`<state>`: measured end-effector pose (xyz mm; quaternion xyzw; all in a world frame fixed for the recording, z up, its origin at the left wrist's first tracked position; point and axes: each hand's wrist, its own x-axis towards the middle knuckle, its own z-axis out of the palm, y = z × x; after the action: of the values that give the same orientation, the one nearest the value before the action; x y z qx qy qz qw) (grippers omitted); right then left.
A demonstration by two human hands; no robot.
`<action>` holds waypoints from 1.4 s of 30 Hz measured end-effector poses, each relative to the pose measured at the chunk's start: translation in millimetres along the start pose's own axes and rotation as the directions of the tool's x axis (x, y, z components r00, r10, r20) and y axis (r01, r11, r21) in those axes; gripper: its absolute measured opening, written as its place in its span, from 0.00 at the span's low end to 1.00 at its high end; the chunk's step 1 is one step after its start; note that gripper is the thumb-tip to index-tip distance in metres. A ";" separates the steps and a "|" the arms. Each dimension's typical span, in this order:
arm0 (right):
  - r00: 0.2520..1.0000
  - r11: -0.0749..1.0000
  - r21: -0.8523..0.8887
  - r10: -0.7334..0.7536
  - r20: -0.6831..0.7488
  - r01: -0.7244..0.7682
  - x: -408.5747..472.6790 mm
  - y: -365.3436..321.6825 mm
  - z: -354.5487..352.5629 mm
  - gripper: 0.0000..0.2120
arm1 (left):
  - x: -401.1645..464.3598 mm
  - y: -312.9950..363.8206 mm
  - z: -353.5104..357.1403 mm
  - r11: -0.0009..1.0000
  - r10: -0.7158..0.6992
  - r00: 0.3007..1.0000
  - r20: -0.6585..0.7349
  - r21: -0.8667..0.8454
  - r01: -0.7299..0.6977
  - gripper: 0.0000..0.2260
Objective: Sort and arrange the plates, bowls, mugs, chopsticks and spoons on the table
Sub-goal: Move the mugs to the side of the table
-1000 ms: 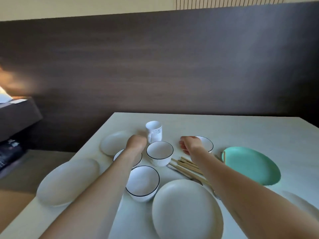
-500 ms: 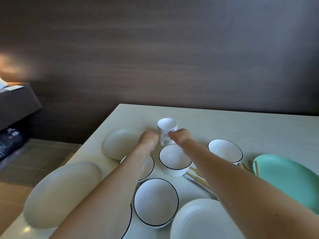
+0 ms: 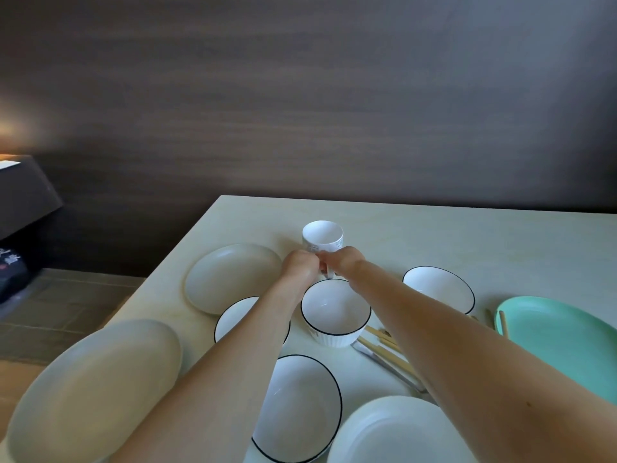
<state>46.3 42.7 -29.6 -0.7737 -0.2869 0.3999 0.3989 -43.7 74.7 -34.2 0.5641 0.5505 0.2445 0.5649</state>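
I see both hands meeting at white mug (image 3: 322, 236), far centre of table (image 3: 434, 228). Left hand (image 3: 298, 264) and right hand (image 3: 344, 261) close together, fingers curled at mug's near side; grip probably on handle, hard to tell. Ribbed bowl (image 3: 335, 312) directly under wrists. Cream plate (image 3: 230, 275) left, chopsticks (image 3: 384, 347) and teal plate (image 3: 561, 339) right, black-rimmed bowl (image 3: 297, 409) nearest me.

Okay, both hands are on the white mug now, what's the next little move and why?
Probably lift the mug straight up and carry it to the bare tabletop behind. Left hand and right hand meet at its near side, and the ribbed bowl crowds it in front.
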 end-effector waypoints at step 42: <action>0.739 0.829 0.475 0.118 -0.664 0.295 -240.0 166.0 -344.6 0.16 | -294.3 60.7 267.3 0.896 0.280 0.877 0.389 0.223 -0.385 0.09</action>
<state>235.5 -359.8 48.1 -0.6999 -0.0351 0.1405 0.6994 136.5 -272.9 57.8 0.7626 0.3657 0.1509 0.5117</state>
